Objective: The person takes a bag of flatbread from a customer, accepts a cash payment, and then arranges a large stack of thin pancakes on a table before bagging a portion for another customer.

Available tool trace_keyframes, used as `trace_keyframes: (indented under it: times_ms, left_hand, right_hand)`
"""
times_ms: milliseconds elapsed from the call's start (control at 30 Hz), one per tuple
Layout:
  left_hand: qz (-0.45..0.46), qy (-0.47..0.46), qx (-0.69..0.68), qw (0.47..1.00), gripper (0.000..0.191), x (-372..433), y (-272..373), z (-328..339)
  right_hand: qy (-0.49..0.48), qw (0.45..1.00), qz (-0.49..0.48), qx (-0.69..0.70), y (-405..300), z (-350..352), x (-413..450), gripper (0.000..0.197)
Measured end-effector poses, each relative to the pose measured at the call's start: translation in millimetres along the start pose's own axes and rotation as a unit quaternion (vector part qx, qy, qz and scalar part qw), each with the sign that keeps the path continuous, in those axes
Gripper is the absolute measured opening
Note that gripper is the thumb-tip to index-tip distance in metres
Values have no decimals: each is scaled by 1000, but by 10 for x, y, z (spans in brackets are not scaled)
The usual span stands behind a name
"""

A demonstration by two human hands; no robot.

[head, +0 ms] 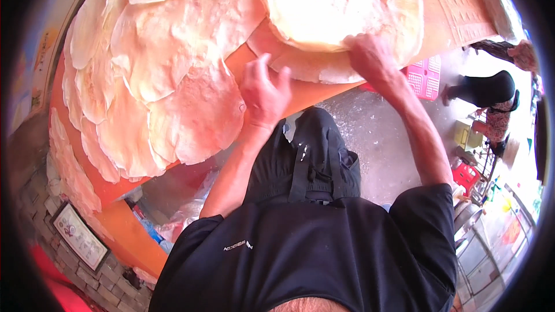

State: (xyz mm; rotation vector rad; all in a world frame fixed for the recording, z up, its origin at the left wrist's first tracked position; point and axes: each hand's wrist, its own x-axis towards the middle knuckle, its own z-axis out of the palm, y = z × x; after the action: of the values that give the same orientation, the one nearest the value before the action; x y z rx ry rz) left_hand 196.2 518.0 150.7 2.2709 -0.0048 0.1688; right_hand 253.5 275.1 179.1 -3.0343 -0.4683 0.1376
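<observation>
A thick stack of thin round dough sheets or flatbreads (pixel 299 17) lies on an orange tabletop (pixel 240 61) in front of me, its top washed out by bright light. My right hand (pixel 370 54) is at the stack's near rim, with its fingers curled and pinched on the edge of an upper sheet. Below that rim, a wider sheet (pixel 321 69) sticks out towards the table edge. My left hand (pixel 265 91) hovers near the table's front edge, fingers apart and holding nothing. Many overlapping thin sheets (pixel 164 52) cover the table to the left.
A pink plastic stool (pixel 425 79) stands on the floor beyond my right arm. Farther right, another person (pixel 496 108) bends near a yellowish box (pixel 468 134). A framed picture (pixel 81 237) is at lower left by brickwork (pixel 104 288). Plastic bags (pixel 186 214) lie under the table.
</observation>
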Motion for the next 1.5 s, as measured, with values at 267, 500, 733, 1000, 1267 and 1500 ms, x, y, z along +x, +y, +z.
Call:
trace_keyframes:
  times_ms: [267, 500, 733, 1000, 1267, 1500]
  left_hand:
    - [-347, -3, -432, 832, 32, 135, -171, -62]
    - [-408, -80, -451, 789, 23, 104, -122, -84]
    - [-344, -72, -487, 800, 15, 114, -33, -86]
    - [-344, -185, -509, 767, 16, 541, -59, -615]
    - [-288, 149, -383, 865, 20, 2598, -1627, -1264]
    - [-372, 132, -525, 754, 22, 3100, -1870, -1207]
  right_hand:
    - [-23, 1000, -7, 6, -552, -201, 44, 12]
    - [32, 995, -8, 92, -894, -214, 159, 7]
    - [112, 988, -21, 100, -1142, -25, -167, 41]
    - [-24, 977, 149, 153, -676, -511, -10, 19]
    - [187, 754, 348, 526, 854, -2287, -587, 39]
    - [182, 566, 424, 683, 952, -2466, -717, 48]
